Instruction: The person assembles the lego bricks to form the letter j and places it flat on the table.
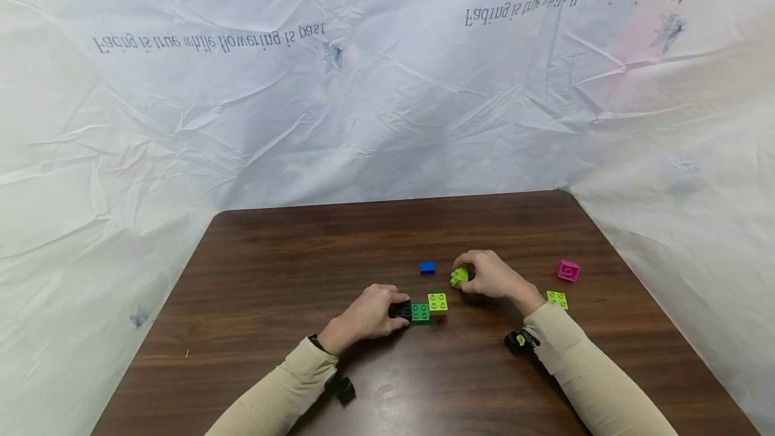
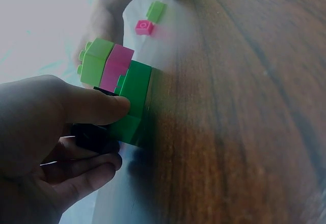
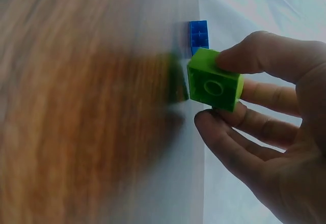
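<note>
My left hand (image 1: 372,311) grips a black toy brick (image 1: 399,310) at the left end of a small joined build on the table. A dark green brick (image 2: 136,89) forms its base, and a pink brick (image 2: 117,68) topped by a lime green brick (image 1: 437,302) sits at its right end. Between the thumb and fingers of my right hand (image 1: 493,276), a loose lime brick (image 3: 214,80) is pinched, tilted, with its hollow underside toward the right wrist view. That brick is apart from the build, to its upper right in the head view.
A blue brick (image 1: 426,267) lies behind the build. Toward the table's right side are a pink brick (image 1: 568,270) and another lime brick (image 1: 557,299), partly covered by the right sleeve. White printed sheeting (image 1: 387,86) hangs around the brown wooden table (image 1: 272,254).
</note>
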Available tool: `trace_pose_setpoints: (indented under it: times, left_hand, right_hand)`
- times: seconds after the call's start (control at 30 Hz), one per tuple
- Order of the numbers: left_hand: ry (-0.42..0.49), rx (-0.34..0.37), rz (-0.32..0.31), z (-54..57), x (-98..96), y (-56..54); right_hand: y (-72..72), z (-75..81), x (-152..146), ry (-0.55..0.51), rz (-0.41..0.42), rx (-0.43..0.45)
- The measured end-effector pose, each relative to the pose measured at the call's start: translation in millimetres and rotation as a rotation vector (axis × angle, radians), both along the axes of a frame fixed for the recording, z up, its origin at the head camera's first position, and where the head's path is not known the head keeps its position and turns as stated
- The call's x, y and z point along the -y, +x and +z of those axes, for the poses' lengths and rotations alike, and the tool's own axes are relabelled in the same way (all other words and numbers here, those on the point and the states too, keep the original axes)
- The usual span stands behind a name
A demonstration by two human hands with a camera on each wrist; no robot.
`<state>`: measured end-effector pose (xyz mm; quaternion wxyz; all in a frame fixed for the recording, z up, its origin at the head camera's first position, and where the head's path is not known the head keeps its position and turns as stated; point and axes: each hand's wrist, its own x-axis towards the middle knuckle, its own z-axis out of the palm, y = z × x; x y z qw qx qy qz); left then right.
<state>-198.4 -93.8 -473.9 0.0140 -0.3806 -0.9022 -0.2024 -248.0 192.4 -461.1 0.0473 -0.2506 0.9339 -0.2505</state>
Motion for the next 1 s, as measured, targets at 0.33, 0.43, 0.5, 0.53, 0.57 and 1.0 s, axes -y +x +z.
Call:
trace_pose_setpoints:
  times: [0.33, 0.43, 0.5, 0.53, 0.57, 1.0]
  left_hand:
    - [0.001, 0.002, -0.001, 0.5, -0.6, 1.6]
    - [-0.001, 0.003, -0.001, 0.3, -0.5, 1.2]
    - [-0.004, 0.001, 0.001, 0.4, -0.5, 1.3]
    - [-0.004, 0.002, 0.001, 0.4, -0.3, 1.4]
    - [-0.004, 0.003, 0.0, 0.5, -0.3, 1.3]
    - [-0.003, 0.001, 0.001, -0.2, -0.7, 1.4]
  right_hand:
    - [0.1, 4.4, -2.5, 0.033, 0.002, 0.042]
    - [0.3, 6.5, -2.8, 0.049, 0.005, 0.037]
    - [0.7, 7.3, -2.6, 0.054, 0.008, 0.035]
    - [0.9, 7.7, -2.4, 0.055, 0.009, 0.036]
    - [1.1, 8.1, -2.2, 0.053, 0.009, 0.035]
    - [1.1, 6.7, -2.1, 0.01, 0.01, -0.011]
